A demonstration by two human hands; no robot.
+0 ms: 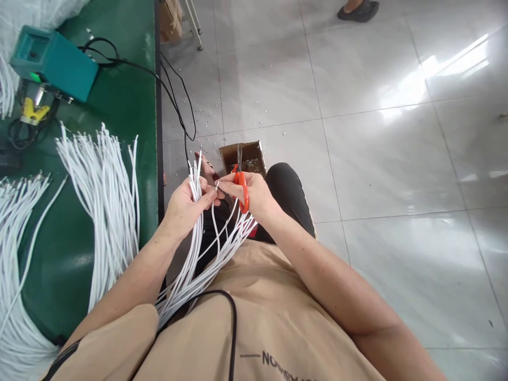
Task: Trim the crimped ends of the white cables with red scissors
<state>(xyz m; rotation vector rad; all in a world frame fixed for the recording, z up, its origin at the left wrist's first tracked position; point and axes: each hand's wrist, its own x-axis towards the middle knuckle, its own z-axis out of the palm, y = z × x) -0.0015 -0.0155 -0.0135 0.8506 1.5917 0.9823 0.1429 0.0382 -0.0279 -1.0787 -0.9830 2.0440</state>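
A bundle of white cables (195, 233) runs up from my lap, and my left hand (189, 203) is closed around its upper end. Between my left thumb and fingertips, the tip of a single white cable (215, 214) stands apart from the rest. My right hand (254, 193) carries scissors with red handles (243, 193), their blades pointing away from me. The right fingertips meet that single cable's tip beside my left thumb. More white cables (242, 225) pass beneath my right wrist.
On the left, a green table (146, 69) bears cable bundles (107, 201) and a teal device (59, 61) with a black cord. Beyond my hands, a cardboard box (254, 153) with small clippings stands on the floor, more bits scattered around. A person's shoe (359, 10) shows at the top.
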